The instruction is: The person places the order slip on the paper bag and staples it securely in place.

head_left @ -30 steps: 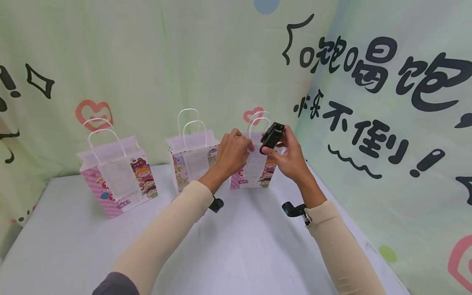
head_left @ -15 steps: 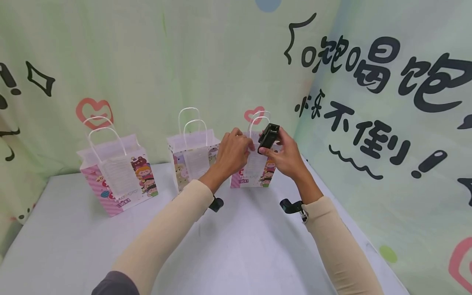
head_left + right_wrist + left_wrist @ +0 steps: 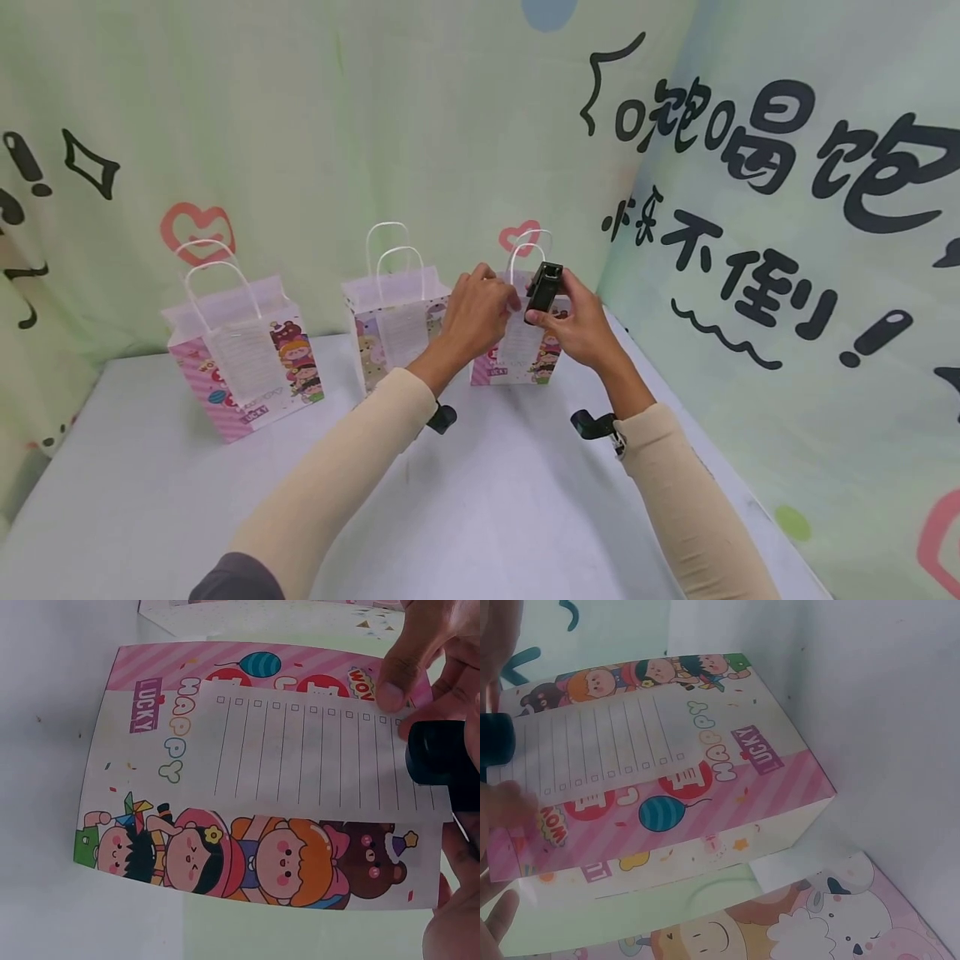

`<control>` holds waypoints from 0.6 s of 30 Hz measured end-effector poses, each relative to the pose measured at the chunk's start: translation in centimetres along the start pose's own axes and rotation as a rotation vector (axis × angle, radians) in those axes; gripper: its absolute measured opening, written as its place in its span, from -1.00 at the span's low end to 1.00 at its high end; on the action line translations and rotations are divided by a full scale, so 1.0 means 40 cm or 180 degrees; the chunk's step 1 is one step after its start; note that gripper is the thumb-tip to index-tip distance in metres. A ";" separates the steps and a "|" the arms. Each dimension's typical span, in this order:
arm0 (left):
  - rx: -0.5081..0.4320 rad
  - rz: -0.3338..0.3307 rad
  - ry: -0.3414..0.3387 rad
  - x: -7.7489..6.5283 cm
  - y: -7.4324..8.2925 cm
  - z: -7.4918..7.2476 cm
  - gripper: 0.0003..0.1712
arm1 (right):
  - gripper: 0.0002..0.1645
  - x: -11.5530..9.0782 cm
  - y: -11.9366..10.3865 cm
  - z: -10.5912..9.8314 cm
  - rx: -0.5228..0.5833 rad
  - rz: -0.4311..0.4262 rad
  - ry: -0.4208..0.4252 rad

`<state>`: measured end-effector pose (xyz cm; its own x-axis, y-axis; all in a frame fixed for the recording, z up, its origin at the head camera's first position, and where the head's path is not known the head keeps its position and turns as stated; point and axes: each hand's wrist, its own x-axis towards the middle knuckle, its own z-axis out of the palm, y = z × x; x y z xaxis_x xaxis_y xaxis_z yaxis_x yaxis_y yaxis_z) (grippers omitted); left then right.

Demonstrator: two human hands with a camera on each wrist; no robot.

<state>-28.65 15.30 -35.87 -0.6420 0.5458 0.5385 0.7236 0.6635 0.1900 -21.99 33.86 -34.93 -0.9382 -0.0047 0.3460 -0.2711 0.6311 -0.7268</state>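
Note:
At the right of the table stands a pink and white paper gift bag (image 3: 545, 363) with white handles. A white checklist sheet (image 3: 300, 754), ruled with lines and small boxes, lies against its front near the top edge. My left hand (image 3: 477, 310) pinches the sheet and the bag's upper rim on the left side, thumb in front. My right hand (image 3: 583, 327) grips a small black stapler (image 3: 544, 293), held upright. In the right wrist view its rounded end overlaps the sheet's top edge. The bag's rim is partly hidden behind both hands.
Two similar gift bags, a middle bag (image 3: 367, 343) and a left bag (image 3: 206, 392), stand along the back of the white table (image 3: 480, 517), each with a white sheet on its front. Printed cloth walls (image 3: 285, 100) enclose the back and right.
My right hand has brought the stapler left and slightly down, turning it more upright over the sheet's top edge. My left hand stays on the sheet and the rim.

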 end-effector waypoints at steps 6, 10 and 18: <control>0.0028 -0.0023 0.0009 0.000 0.001 0.004 -0.85 | -0.25 -0.001 0.004 0.004 -0.0057 0.0007 -0.0068; 0.0037 -0.0017 0.0017 0.000 0.000 0.005 -0.85 | -0.26 0.000 0.006 0.009 -0.0109 0.0043 -0.0068; 0.0128 -0.0001 -0.0009 0.001 0.001 0.002 -0.83 | -0.28 0.000 0.008 0.016 -0.0138 -0.0003 0.0003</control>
<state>-28.66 15.40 -35.91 -0.6429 0.5472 0.5360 0.7127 0.6836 0.1569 -22.23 33.58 -35.54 -0.9378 -0.0047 0.3471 -0.2624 0.6641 -0.7001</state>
